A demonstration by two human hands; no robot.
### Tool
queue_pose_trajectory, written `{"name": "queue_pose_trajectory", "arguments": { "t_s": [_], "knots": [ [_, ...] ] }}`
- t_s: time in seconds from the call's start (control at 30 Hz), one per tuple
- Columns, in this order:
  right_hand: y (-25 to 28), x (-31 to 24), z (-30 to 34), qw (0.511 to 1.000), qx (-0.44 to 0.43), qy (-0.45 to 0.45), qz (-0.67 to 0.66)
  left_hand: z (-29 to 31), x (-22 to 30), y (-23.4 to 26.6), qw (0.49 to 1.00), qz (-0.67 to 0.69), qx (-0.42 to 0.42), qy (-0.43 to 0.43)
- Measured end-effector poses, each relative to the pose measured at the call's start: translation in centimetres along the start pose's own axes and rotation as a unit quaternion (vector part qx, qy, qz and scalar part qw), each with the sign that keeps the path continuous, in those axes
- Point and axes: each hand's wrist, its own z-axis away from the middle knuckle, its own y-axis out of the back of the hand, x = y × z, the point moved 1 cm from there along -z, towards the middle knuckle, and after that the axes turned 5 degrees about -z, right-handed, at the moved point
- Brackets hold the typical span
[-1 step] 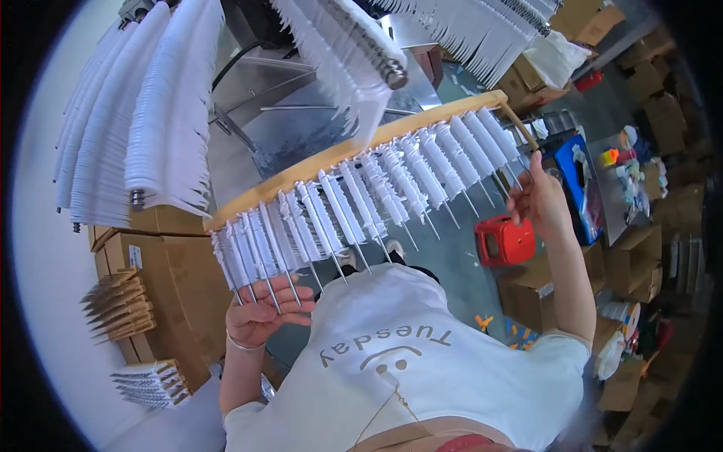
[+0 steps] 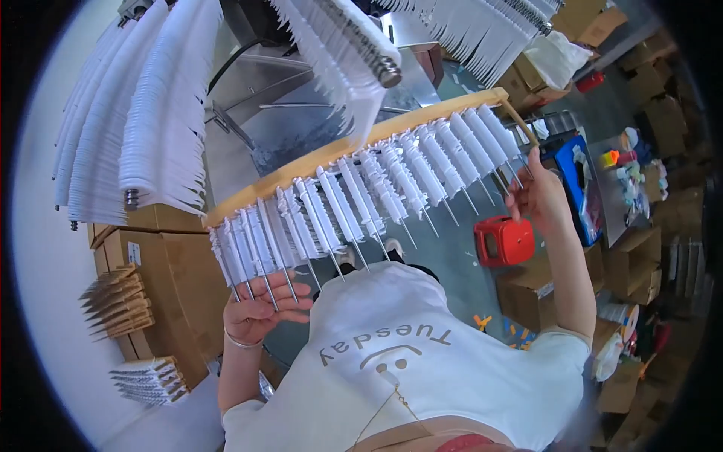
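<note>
A long wooden rack point(image 2: 297, 172) spans the space before me, with a row of thin metal rods carrying white, ragged-edged pleated pieces point(image 2: 339, 207). My left hand point(image 2: 260, 309) is palm up under the rods at the left end, its fingers spread beneath them and its thumb laid across. At the right end my right hand point(image 2: 541, 192) has curled fingers at the last rods, with the thumb against the tip of the rack's wooden side arm point(image 2: 520, 124). Both hands bear the rack, tilted up to the right.
Long white pleated bundles point(image 2: 162, 113) hang at the left, and another bundle point(image 2: 354, 68) hangs beyond the rack. Cardboard boxes point(image 2: 177, 294) stand at the left, with spiked wooden racks point(image 2: 117, 301) beside them. A red stool point(image 2: 504, 241) and a blue crate point(image 2: 574, 181) are at the right.
My left hand and the rack's left end have shifted very slightly left and up. The hanging bundles appear a little further left. Both hands keep their hold.
</note>
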Motion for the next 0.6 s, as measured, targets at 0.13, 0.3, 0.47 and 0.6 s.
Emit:
{"name": "queue_pose_trajectory", "arguments": {
  "t_s": [0.13,0.3,0.47,0.6],
  "knots": [
    [0.0,-0.8,-2.1,0.994,-0.109,0.012,-0.02,-0.3,0.7,-1.3,0.996,-0.056,0.059,0.037],
    [-1.7,-3.3,-1.3,0.981,-0.065,0.075,-0.167,0.3,3.2,-2.1,0.982,-0.138,0.093,0.094],
    [-2.8,-4.9,-3.2,0.971,-0.11,0.096,-0.191,-2.3,3.6,-1.9,0.978,0.023,0.206,-0.022],
    [-4.1,-5.6,-2.0,0.969,-0.113,0.122,-0.185,-0.6,5.4,-2.5,0.988,-0.105,0.11,0.011]
  ]
}}
